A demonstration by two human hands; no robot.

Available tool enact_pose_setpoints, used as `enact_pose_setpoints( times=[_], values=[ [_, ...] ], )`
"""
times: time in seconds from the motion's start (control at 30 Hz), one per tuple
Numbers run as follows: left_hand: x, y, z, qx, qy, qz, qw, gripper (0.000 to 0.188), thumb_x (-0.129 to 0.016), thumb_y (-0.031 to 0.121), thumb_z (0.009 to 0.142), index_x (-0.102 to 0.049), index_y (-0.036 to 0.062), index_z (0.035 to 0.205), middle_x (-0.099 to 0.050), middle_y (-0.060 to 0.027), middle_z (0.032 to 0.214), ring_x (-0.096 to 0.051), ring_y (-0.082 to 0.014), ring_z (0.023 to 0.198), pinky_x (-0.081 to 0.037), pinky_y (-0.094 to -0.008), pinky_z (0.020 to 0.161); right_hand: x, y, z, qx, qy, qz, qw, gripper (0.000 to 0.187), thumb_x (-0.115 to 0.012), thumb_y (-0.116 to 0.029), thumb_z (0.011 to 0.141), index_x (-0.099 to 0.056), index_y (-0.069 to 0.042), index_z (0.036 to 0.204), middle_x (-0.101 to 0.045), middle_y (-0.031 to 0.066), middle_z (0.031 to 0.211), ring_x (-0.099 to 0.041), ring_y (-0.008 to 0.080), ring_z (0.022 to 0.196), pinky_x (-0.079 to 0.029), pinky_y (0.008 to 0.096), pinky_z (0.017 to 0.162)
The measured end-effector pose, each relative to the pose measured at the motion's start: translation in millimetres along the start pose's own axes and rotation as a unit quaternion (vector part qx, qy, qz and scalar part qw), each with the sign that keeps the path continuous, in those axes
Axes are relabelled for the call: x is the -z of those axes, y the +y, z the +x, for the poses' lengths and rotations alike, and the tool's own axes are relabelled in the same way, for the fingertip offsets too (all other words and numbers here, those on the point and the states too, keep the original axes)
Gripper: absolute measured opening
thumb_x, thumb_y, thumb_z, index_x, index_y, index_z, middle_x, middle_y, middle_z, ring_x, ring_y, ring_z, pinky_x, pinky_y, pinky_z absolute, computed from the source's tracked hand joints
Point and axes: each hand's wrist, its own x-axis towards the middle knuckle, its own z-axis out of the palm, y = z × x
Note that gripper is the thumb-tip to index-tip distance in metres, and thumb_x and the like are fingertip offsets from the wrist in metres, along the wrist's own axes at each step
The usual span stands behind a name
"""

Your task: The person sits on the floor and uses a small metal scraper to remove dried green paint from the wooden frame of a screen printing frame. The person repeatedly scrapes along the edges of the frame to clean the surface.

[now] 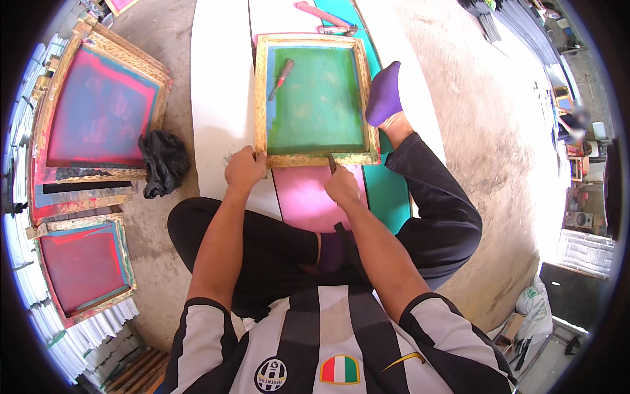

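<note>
Holding frame (261, 98) with left fingers (246, 161), dark tool (332, 163) in right fingers (340, 181)

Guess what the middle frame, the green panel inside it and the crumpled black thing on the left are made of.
Frame: probably wood, rough, paint-stained, from its tan, brown-mottled bars. Green panel: perhaps stretched mesh or cloth with a streaky coat; any weave is too fine to see. Black thing: likely thin plastic, shiny along its creases.

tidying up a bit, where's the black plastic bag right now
In the head view, the black plastic bag is on the left, at the lower right corner of the blue-and-pink framed screen, left of the left hand.
</note>
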Motion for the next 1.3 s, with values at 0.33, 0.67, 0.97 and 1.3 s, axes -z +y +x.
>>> enact_pose_setpoints(
  times=[0.33,0.67,0.97,1.3],
  values=[
    [4.2,1.6,-2.0,0.008,-0.024,0.009,1.0,0.041,-0.068,0.046,0.095,-0.071,0.0052,0.095,-0.075,-0.0193,0.091,-0.073,-0.0401,0.089,-0.057,-0.0518,0.076,-1.6,7.2,9.8,0.001,-0.019,0.014,1.0,0.038,-0.06,-0.013,0.092,-0.066,0.004,0.126,-0.069,0.0299,0.127,-0.067,0.0436,0.123,-0.053,0.0519,0.105],
    [3.4,-0.1,-2.3,0.003,-0.023,0.009,1.0,0.041,-0.068,0.046,0.095,-0.072,0.0052,0.095,-0.076,-0.0194,0.092,-0.073,-0.04,0.09,-0.057,-0.0517,0.077,-6.4,14.0,18.3,0.004,-0.027,0.026,0.999,0.04,-0.061,-0.014,0.091,-0.066,0.004,0.126,-0.069,0.0312,0.125,-0.067,0.044,0.122,-0.054,0.0519,0.105],
    [2.2,-2.1,-0.9,0.003,-0.023,0.005,1.0,0.043,-0.069,0.047,0.094,-0.072,0.0044,0.095,-0.076,-0.0198,0.092,-0.073,-0.0402,0.09,-0.056,-0.0518,0.077,-12.0,17.8,15.5,0.003,-0.042,0.125,0.991,0.031,-0.061,-0.013,0.087,-0.067,0.003,0.112,-0.075,0.0261,0.1,-0.076,0.0383,0.09,-0.062,0.0481,0.081],
    [13.4,10.7,-9.3,0.005,0.018,0.012,1.0,0.038,-0.074,0.043,0.091,-0.072,0.0055,0.093,-0.075,-0.0179,0.089,-0.072,-0.0382,0.088,-0.055,-0.0495,0.076,-26.4,35.8,17.6,0.074,-0.016,0.25,0.965,0.011,-0.064,-0.008,0.083,-0.061,0.001,0.088,-0.067,0.0129,0.066,-0.068,0.0215,0.051,-0.055,0.0376,0.048]
  ],
)
